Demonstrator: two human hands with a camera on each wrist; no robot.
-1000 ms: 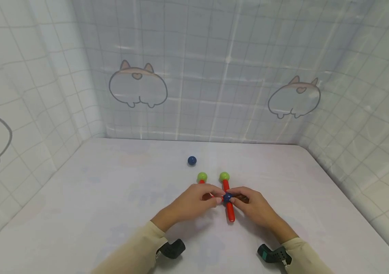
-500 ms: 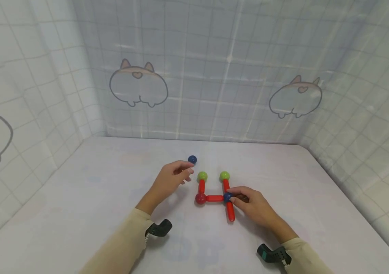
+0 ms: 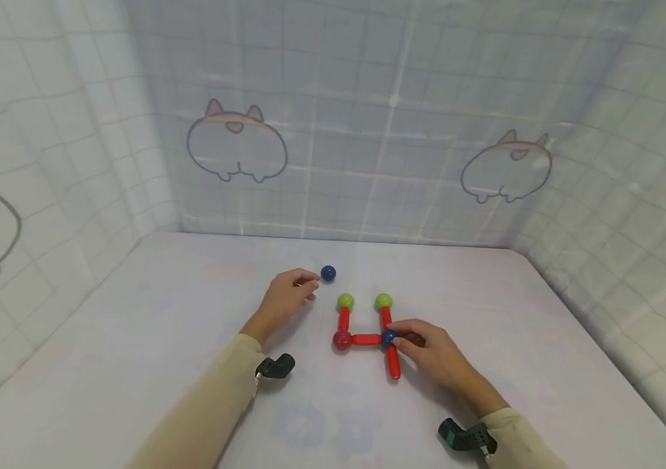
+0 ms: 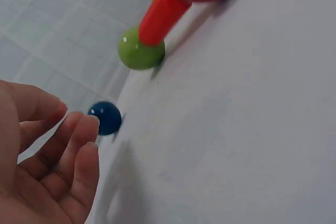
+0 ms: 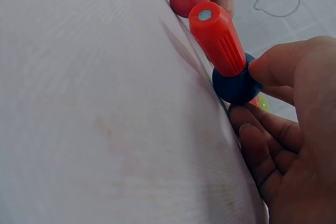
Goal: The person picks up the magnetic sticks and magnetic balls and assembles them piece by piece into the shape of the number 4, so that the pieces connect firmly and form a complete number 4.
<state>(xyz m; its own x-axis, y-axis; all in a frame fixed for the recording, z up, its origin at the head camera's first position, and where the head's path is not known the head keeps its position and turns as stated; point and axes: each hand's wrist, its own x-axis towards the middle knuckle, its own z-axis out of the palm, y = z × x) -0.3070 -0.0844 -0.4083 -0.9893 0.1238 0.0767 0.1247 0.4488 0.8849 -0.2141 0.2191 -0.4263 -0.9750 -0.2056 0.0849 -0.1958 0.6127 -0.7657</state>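
My right hand [image 3: 433, 352] pinches a blue ball [image 5: 231, 87] between thumb and fingers. That ball joins several red rods: one rod [image 3: 366, 339] runs left to a dark red ball [image 3: 342, 340], another points away to a green ball [image 3: 383, 301], and a third rod [image 5: 218, 40] sticks out toward me with a bare end. From the dark red ball, a further rod [image 3: 344, 319] leads to a second green ball [image 3: 346, 301]. Beyond this frame lies a loose blue ball [image 3: 328, 273]. My left hand [image 3: 286, 296], fingers loosely bent and holding nothing, is just left of it.
All pieces lie on a white table [image 3: 192, 365]. A pale tiled-pattern sheet [image 3: 368, 130] with cartoon drawings rises behind and at both sides. Each wrist carries a dark camera mount [image 3: 277, 366].
My left hand has let go of the joined pieces and moved up and left, beside the loose blue ball. My right hand keeps its grip on the joined blue ball.
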